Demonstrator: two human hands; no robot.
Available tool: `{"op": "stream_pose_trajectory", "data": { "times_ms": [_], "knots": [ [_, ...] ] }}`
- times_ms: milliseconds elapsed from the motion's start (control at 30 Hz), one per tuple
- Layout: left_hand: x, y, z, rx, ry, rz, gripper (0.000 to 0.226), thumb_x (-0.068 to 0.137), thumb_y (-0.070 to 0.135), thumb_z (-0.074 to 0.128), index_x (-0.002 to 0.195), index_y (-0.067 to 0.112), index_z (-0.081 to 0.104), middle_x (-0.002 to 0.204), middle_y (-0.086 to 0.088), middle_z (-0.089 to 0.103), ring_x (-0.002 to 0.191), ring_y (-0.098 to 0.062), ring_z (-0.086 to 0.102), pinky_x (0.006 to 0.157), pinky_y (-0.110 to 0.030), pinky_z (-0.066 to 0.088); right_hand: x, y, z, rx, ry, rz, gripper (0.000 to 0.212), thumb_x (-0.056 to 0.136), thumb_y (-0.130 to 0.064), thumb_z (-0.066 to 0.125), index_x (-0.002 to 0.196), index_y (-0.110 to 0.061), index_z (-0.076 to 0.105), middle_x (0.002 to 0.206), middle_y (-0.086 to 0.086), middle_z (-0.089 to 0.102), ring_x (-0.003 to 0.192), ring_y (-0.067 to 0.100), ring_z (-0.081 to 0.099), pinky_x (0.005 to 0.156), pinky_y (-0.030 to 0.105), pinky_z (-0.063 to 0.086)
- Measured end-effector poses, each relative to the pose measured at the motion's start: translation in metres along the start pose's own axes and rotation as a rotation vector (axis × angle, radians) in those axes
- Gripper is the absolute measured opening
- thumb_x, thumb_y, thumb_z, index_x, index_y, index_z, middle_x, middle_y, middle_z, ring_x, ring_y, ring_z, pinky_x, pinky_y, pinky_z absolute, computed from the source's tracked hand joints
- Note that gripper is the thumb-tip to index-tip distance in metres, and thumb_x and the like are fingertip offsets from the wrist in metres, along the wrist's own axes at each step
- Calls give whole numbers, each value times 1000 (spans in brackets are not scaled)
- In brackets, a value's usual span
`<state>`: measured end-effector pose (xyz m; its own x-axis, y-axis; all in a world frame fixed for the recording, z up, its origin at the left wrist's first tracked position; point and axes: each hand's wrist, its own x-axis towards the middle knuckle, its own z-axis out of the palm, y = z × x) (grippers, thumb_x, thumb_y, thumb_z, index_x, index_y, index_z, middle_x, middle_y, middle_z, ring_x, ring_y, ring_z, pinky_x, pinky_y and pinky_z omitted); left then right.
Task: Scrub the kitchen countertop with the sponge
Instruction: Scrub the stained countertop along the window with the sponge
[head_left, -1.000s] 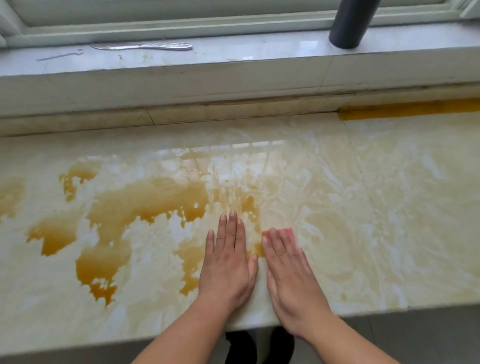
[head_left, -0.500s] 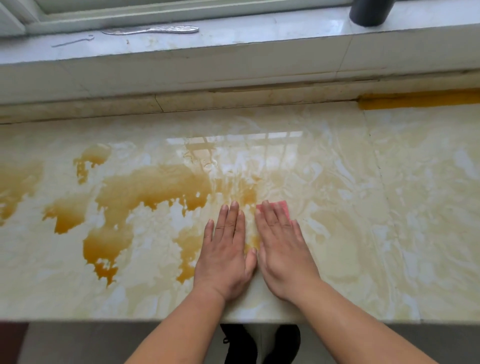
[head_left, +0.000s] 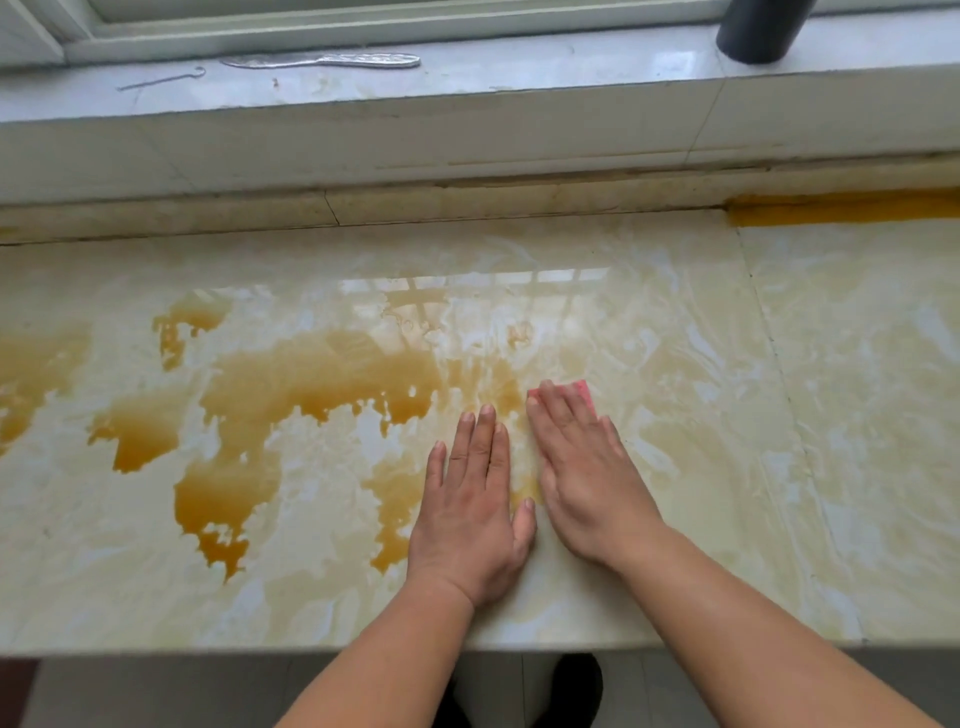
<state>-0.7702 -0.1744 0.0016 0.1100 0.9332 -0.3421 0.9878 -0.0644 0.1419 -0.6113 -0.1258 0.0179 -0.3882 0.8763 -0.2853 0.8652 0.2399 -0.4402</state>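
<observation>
Since a second ago the right hand (head_left: 587, 467) has slid its pink sponge (head_left: 582, 391) away from the front edge of the countertop (head_left: 675, 322) toward the back wall, and the left hand (head_left: 470, 509) has moved forward alongside it.

Taking the sponge as the landmark and going left to right: far to its left, amber-brown puddles of spilled liquid (head_left: 291, 384) spread across the pale marbled countertop, in several ragged patches, the nearest one ending just left of the sponge. The left hand lies palm down, fingers straight and together, flat on the wet surface just left of and nearer the front edge than the sponge; it holds nothing. The right hand lies flat with its fingers pressed on top of the sponge, covering most of it, so only a pink strip shows past the fingertips. The two hands lie side by side, the left thumb almost touching the right hand.

To the right of the sponge the countertop shows only pale yellowish smears. Far beyond the sponge, on the window sill (head_left: 519, 67), lie a thin wire hook (head_left: 161, 79) and a flat silvery strip (head_left: 322, 60) to the left, and a dark cylinder (head_left: 758, 31) stands to the right. A yellow band (head_left: 841, 208) runs along the back edge, right of the sponge.
</observation>
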Motion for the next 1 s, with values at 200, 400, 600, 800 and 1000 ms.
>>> {"op": "stream_pose_trajectory", "data": {
  "times_ms": [200, 400, 600, 800, 1000],
  "knots": [
    [-1, -1, 0, -15, 5, 8, 84, 91, 59, -3, 158, 15, -29, 158, -1, -52, 146, -17, -48, 123, -45, -23, -16, -13, 5, 55, 65, 51, 70, 104, -25, 30, 163, -29, -8, 167, -16, -25, 150, 6, -31, 127, 41, -4],
    [1, -1, 2, -27, 24, 7, 85, 91, 59, -2, 159, 14, -26, 162, -2, -46, 149, -19, -43, 125, -45, -20, -88, -9, 39, 7, 88, 78, 67, 105, -26, 29, 164, -29, -3, 168, -16, -21, 153, 8, -24, 127, 43, 1],
    [0, -2, 3, -28, 35, 11, 85, 90, 60, -4, 159, 15, -26, 164, -1, -43, 152, -19, -38, 126, -44, -18, -88, -17, 39, 22, 108, 107, 68, 104, -26, 26, 163, -28, -9, 167, -15, -26, 152, 8, -28, 127, 42, -3],
    [-2, -1, 2, -24, 41, 5, 85, 91, 58, -4, 160, 14, -25, 164, -1, -44, 150, -18, -41, 127, -45, -17, -117, 14, 38, -10, 152, 191, 69, 101, -26, 24, 163, -29, -7, 169, -13, -20, 155, 12, -22, 125, 45, 3],
    [-2, -1, 1, -4, 42, -3, 85, 91, 58, -3, 160, 15, -25, 164, -1, -44, 151, -18, -40, 126, -44, -18, -56, 47, -5, 47, 138, 279, 70, 103, -22, 28, 163, -27, -10, 168, -13, -24, 151, 9, -31, 127, 43, -6]
  ]
}}
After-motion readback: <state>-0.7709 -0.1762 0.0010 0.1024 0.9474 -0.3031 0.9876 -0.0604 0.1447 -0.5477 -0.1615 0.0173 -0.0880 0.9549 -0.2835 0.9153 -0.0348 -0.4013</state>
